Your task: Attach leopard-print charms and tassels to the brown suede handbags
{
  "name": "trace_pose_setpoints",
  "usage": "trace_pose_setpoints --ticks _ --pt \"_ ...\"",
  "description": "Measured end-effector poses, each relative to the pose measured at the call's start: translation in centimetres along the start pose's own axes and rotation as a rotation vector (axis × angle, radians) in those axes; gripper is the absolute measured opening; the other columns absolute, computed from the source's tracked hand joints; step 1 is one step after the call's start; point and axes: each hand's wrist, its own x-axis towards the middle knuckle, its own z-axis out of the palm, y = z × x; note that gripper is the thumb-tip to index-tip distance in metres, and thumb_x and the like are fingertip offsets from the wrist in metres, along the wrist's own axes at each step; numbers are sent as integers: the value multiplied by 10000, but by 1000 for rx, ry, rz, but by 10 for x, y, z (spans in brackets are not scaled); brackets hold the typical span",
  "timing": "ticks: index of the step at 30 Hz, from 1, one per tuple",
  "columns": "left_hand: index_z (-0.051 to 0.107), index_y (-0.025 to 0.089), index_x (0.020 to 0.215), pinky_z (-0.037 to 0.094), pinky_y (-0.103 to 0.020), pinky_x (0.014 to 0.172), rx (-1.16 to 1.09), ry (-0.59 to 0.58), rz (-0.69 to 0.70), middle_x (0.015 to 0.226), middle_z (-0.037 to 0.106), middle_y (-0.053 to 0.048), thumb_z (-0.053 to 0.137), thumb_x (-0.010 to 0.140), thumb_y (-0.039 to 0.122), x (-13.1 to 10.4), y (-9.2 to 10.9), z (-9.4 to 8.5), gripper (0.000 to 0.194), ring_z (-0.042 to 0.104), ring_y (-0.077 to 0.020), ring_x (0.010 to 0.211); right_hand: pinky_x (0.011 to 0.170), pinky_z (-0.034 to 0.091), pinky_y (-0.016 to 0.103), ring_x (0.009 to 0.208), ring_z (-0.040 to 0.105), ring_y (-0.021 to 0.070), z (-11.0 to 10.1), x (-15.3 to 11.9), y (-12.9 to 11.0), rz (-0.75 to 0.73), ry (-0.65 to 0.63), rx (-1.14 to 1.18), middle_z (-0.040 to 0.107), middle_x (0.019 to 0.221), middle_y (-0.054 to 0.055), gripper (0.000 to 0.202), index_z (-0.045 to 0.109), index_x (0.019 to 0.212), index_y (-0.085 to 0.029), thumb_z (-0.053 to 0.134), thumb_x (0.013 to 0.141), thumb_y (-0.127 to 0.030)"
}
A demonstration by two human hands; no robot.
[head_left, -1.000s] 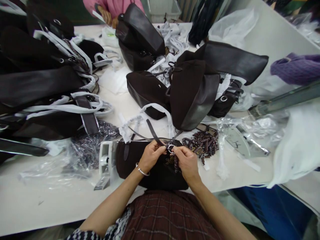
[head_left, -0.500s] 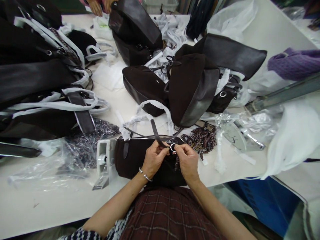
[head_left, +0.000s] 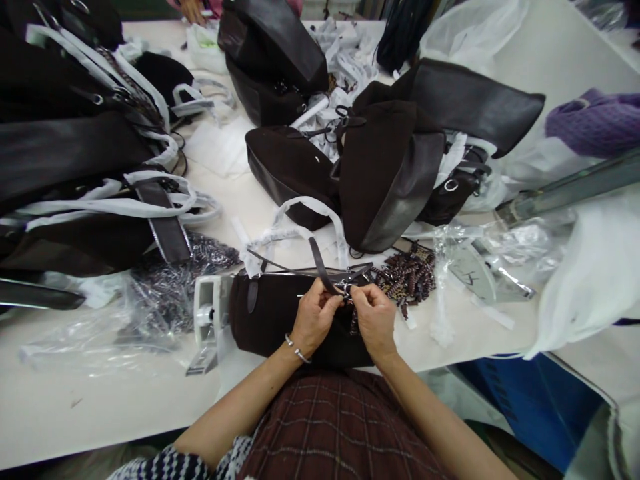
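A dark brown handbag [head_left: 273, 313] lies in front of me at the table's near edge, its zip along the top. My left hand [head_left: 316, 317] pinches a narrow dark strap [head_left: 319, 260], which curves up from the fingers. Right beside it, my right hand [head_left: 373, 317] closes thumb and finger on a small metal ring [head_left: 347, 291]. The strap's end and the ring meet between my fingertips; whether one passes through the other I cannot tell. A white-wrapped handle [head_left: 313, 205] arches behind the bag. A patterned braided piece [head_left: 354, 324] hangs below the right fingers.
More dark bags [head_left: 383, 173] are heaped at the back and left. Patterned braided pieces [head_left: 407, 277] lie in a pile to the right. Left of the bag stands a pale tape dispenser [head_left: 204, 313] beside clear plastic [head_left: 100, 347]. A co-worker's hand [head_left: 193, 10] shows at the far edge.
Both hands stay together over the bag. The ring has turned and shows less between the fingers, and my left hand has shifted slightly right. The co-worker's hands have moved partly out of sight.
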Motion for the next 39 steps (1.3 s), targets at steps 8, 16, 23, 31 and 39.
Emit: trace_pose_setpoints --ticks 8,16,23,31,39 --pt "547 187 944 553 -266 750 -21 16 -29 891 674 -28 580 854 237 6 -5 5 108 671 -148 780 550 345 235 566 412 111 -3 11 5 53 -64 71 490 571 -42 313 561 618 -179 605 800 -430" --pt "566 185 952 519 -252 779 47 69 17 902 666 -27 573 870 247 5 -15 5 103 650 -142 810 555 337 229 566 404 101 3 10 13 31 -93 90 485 588 -51 305 549 647 -185 591 833 -423" --pt "572 170 982 507 -255 812 -26 -19 -23 951 671 -38 579 852 240 10 -20 0 147 640 -139 845 406 253 209 402 355 77 6 -4 22 153 -175 284 428 490 -90 274 560 834 -201 592 844 -473" --pt "589 151 976 503 -290 890 -147 -89 -69 1028 691 -73 631 816 231 10 -15 -6 183 656 -163 940 372 272 186 325 383 77 -8 9 16 122 -355 109 474 390 -89 254 491 756 -213 605 827 -429" --pt "557 153 905 558 -275 757 -231 -75 -186 956 691 -50 653 813 302 23 -12 -11 199 669 -136 799 328 223 163 318 336 58 -10 -6 11 260 -425 278 469 442 -124 324 463 908 -215 645 792 -456"
